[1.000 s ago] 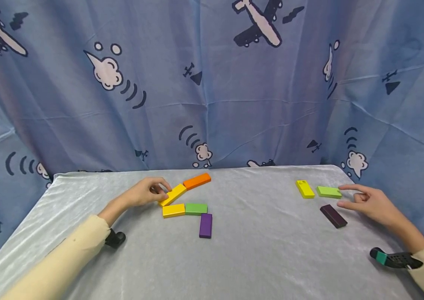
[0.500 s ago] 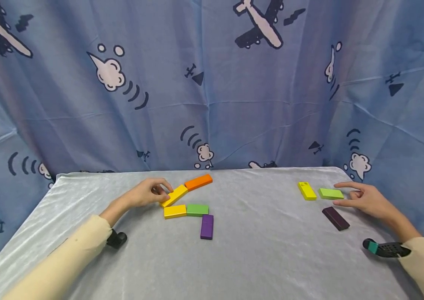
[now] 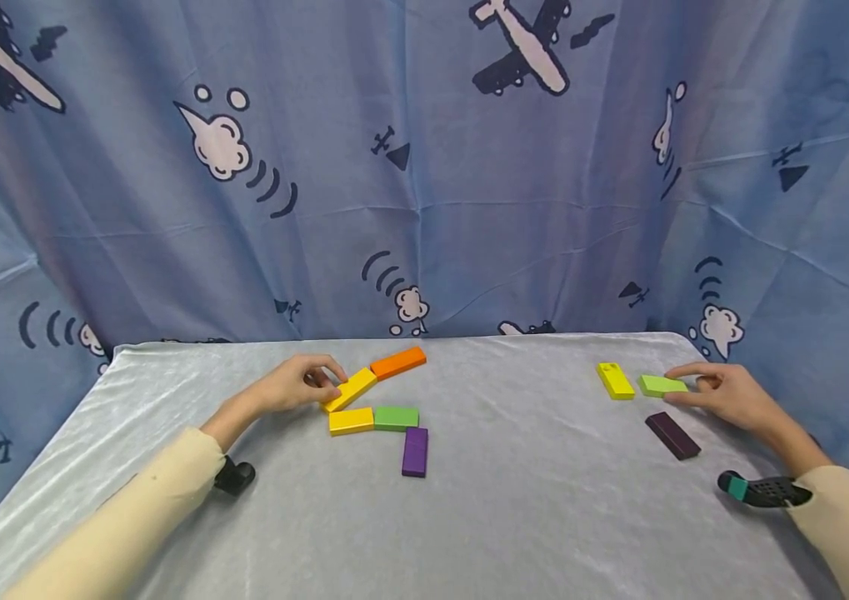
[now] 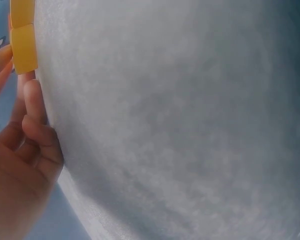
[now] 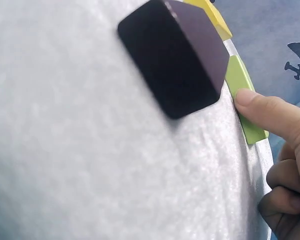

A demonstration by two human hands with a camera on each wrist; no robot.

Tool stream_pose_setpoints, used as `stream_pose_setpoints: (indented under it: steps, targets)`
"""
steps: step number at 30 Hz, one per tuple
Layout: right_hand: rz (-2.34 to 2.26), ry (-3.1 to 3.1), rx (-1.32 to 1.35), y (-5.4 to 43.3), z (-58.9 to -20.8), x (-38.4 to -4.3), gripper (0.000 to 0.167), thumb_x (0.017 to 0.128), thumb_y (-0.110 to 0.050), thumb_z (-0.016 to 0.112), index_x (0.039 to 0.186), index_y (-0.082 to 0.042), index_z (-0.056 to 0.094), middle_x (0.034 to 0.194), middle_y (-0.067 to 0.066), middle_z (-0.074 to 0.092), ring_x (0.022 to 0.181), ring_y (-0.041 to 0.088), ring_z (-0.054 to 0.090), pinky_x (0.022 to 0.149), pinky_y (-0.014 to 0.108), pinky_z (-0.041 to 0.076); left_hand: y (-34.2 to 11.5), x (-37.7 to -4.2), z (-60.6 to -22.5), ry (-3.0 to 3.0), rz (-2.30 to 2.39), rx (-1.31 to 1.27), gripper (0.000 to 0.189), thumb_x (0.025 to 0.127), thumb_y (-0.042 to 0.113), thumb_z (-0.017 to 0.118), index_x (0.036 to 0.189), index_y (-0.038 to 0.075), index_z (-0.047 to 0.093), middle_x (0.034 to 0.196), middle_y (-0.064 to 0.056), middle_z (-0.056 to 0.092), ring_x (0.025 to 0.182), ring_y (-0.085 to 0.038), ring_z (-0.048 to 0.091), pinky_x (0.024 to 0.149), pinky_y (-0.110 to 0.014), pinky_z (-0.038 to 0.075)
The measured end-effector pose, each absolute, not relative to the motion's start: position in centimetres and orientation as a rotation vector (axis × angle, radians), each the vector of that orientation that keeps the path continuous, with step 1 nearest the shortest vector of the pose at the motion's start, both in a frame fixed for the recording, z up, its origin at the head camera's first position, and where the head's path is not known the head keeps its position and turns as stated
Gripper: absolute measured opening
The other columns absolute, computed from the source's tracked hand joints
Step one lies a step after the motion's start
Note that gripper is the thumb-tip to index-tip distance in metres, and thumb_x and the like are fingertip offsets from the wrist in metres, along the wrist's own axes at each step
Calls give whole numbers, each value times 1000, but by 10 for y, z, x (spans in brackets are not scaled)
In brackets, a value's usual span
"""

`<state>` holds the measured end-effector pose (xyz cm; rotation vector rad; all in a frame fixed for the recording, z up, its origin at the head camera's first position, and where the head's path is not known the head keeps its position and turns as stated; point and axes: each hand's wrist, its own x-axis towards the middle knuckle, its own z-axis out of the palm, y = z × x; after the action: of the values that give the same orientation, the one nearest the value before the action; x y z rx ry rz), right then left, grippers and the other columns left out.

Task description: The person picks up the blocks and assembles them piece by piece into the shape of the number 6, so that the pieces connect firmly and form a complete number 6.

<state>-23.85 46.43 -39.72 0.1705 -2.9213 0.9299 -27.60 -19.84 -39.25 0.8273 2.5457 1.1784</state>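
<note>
In the head view my left hand (image 3: 295,386) pinches the near end of a yellow-orange block (image 3: 357,385) between thumb and fingers. That block slants up to an orange block (image 3: 398,363). Just below it, a second yellow block (image 3: 352,422) lies end to end with a green block (image 3: 397,418); a purple block (image 3: 415,452) meets the green one's right end. At the right, my right hand (image 3: 731,402) pinches the right end of a light green block (image 3: 656,385). The right wrist view shows the thumb pressed against this light green block (image 5: 247,112).
Left of the light green block lies a bright yellow block (image 3: 615,381), and a dark, nearly black block (image 3: 672,436) lies nearer to me. All rest on a table with a grey-white cloth (image 3: 529,500). A blue patterned curtain (image 3: 319,167) hangs behind the table.
My right hand has moved left onto the light green block, its thumb and finger closing about the end. The left hand stays on its yellow-orange block.
</note>
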Motion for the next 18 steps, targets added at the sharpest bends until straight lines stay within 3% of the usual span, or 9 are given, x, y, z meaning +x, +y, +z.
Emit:
stream_pose_setpoints:
  steps: [10,18]
  targets:
    - [903,-2909,134,464,-395,-236,55,87,-34,83,120,8,68,63,-2,34,54,13,34,51,33,28,-199,-278,-392,2527,1197,843,19,95,3,72,113,2,70,94,-6,71,86,-22,64,77,-37,52]
    - [922,-2846,84,465,-392,-229,54,85,-38,84,118,3,70,63,-2,33,52,15,34,47,34,26,-200,-277,-393,2533,1188,832,19,94,4,72,113,2,70,94,-6,71,84,-22,64,73,-37,51]
